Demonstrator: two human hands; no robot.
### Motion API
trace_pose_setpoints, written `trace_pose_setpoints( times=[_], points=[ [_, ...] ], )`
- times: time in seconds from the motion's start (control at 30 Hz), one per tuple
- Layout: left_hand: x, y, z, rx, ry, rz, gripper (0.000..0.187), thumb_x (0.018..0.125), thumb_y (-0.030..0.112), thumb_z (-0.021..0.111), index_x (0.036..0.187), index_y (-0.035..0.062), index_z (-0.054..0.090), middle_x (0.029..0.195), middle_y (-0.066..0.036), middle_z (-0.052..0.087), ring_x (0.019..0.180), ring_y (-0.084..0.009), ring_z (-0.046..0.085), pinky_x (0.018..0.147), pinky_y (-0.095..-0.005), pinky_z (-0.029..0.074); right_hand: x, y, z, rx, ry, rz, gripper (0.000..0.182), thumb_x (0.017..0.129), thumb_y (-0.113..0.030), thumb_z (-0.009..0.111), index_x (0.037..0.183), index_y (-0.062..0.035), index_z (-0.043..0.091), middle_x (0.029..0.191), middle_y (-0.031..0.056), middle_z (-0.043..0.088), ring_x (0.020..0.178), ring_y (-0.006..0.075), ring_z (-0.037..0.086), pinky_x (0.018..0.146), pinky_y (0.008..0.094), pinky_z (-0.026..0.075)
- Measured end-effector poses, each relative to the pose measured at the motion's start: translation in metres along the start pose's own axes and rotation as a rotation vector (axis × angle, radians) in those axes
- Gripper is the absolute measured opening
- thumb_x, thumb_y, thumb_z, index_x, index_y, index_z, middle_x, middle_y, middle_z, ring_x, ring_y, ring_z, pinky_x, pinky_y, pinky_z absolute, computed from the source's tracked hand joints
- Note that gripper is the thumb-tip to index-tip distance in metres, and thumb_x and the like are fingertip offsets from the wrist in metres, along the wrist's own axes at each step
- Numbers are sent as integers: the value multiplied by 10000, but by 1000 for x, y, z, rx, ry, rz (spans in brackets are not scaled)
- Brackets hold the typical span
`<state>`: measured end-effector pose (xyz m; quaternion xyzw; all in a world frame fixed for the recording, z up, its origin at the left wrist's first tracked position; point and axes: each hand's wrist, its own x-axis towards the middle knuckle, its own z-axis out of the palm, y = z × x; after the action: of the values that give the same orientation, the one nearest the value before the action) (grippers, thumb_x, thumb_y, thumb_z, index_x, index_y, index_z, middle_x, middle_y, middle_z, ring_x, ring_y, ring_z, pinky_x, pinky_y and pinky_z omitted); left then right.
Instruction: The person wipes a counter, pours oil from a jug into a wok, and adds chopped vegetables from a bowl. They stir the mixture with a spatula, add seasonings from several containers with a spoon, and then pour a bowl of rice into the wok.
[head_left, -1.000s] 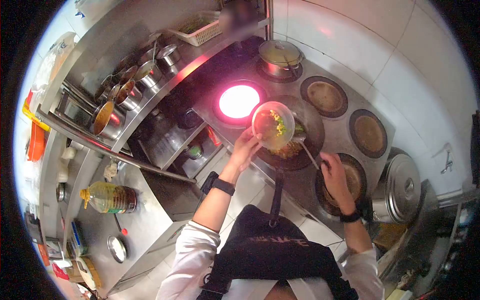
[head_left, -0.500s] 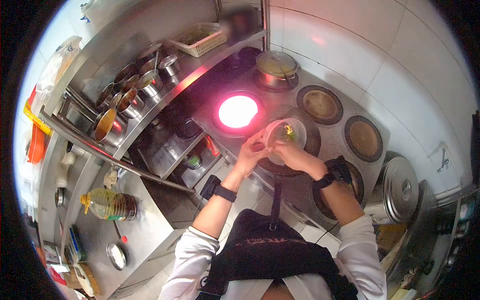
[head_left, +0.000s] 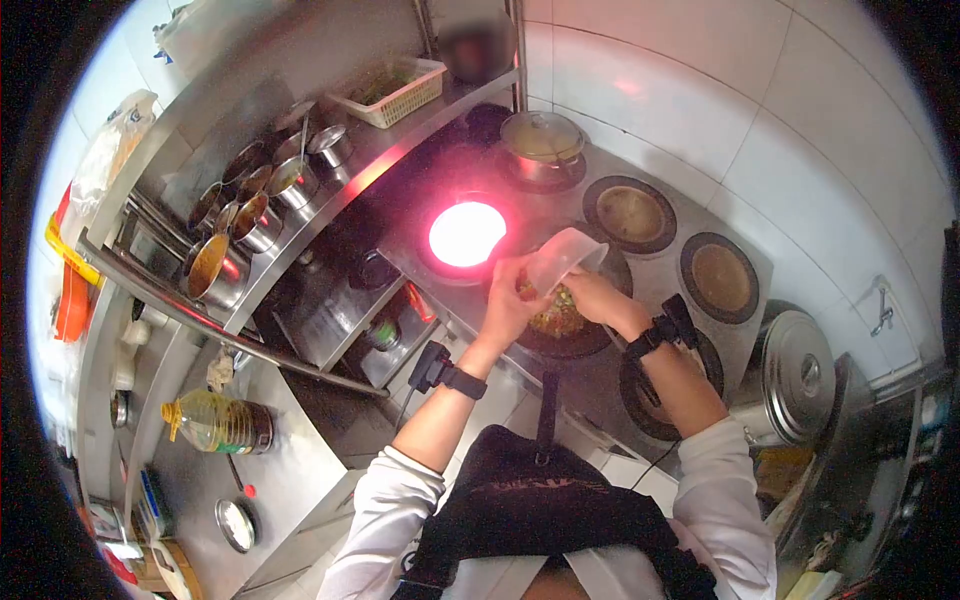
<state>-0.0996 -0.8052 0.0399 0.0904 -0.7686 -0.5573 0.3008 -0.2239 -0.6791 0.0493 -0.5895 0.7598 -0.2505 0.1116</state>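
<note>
A translucent plastic bowl is tipped on its side over a dark pan. My left hand grips the bowl's left side. My right hand is at the bowl's lower right edge, its fingers partly hidden behind the rim. Chopped food in mixed colours lies in the pan below the bowl and shows between my hands. The pan's black handle points toward my body.
A glowing burner is just left of the pan. Behind stands a lidded pot; a large lidded pot is at right. Small metal pots line the left shelf near a basket. An oil bottle lies at left.
The bowl has gone from roughly level to tipped over. Its food has left it, and chopped food now shows in the pan. Both hands have turned with the bowl.
</note>
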Motion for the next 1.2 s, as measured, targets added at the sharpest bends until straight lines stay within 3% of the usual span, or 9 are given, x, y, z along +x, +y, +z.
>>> trace_pose_setpoints(
  times=[0.1, 0.2, 0.37, 0.47, 0.53, 0.7, 0.9, 1.03, 1.2],
  points=[
    [5, 0, -2, 275, 34, 174, 601, 618, 14, 733, 1150, 42, 455, 1139, -98, 406, 1069, -214, 452, 886, -323, 449, -1, 7, -1, 25, 7, -26, 430, 704, 84, 441, 1114, -32, 495, 1224, 185, 428, 1172, 343, 377, 970, 388, 326],
    [4, 6, 1, 71, -41, 97, 597, 615, -14, 717, 1148, 54, 457, 1139, -99, 403, 1081, -222, 441, 867, -320, 472, 7, 19, 8, 31, 82, -37, 459, 695, 96, 444, 1130, -42, 492, 1214, 194, 440, 1177, 332, 380, 962, 381, 333],
    [6, 2, 1, 147, 7, 134, 587, 626, -28, 706, 1150, 60, 455, 1149, -89, 396, 1083, -222, 437, 855, -320, 484, 4, 27, 16, 75, 103, -113, 441, 698, 95, 443, 1112, -37, 512, 1187, 193, 466, 1145, 318, 424, 935, 372, 357],
    [9, -3, -6, 177, 62, 131, 589, 627, -35, 705, 1152, 60, 454, 1129, -85, 388, 1066, -215, 443, 844, -304, 482, -5, 36, 14, -54, -162, -59, 401, 712, 85, 438, 1082, -33, 535, 1171, 177, 477, 1122, 310, 445, 930, 362, 366],
    [8, -8, -8, 99, 70, 78, 592, 624, -45, 702, 1152, 58, 455, 1107, -83, 380, 1048, -210, 451, 834, -287, 481, -5, 29, 3, -7, 19, -45, 361, 726, 75, 431, 1047, -33, 558, 1140, 153, 496, 1108, 308, 452, 931, 353, 370],
    [5, -30, -1, -219, 15, -45, 571, 660, -20, 697, 1161, 60, 436, 1135, -58, 370, 1061, -188, 451, 834, -282, 478, 7, -1, -3, 72, 167, -170, 391, 727, 80, 415, 1091, -26, 511, 1161, 145, 472, 1080, 317, 469, 922, 357, 382],
    [4, -46, -5, -44, 103, -1, 535, 684, -17, 680, 1154, 52, 435, 1123, -46, 414, 1049, -173, 471, 821, -278, 474, -6, 20, 1, -186, -191, -17, 436, 715, 83, 429, 1131, -34, 488, 1173, 141, 464, 1071, 321, 476, 924, 363, 383],
    [6, -46, -12, -429, 87, -277, 523, 673, -25, 674, 1140, 46, 450, 1050, -41, 508, 989, -171, 508, 811, -287, 467, -2, 27, -10, -172, 35, -91, 389, 725, 65, 434, 1102, -3, 503, 1150, 150, 472, 1066, 312, 476, 914, 361, 389],
    [3, -46, -7, -331, 26, -209, 550, 666, -31, 672, 1156, 55, 437, 1077, -36, 459, 1021, -169, 487, 808, -283, 469, 22, 24, -4, -290, 382, -167, 364, 705, 62, 451, 1060, 20, 522, 1132, 151, 473, 1070, 316, 459, 895, 364, 394]
  ],
)
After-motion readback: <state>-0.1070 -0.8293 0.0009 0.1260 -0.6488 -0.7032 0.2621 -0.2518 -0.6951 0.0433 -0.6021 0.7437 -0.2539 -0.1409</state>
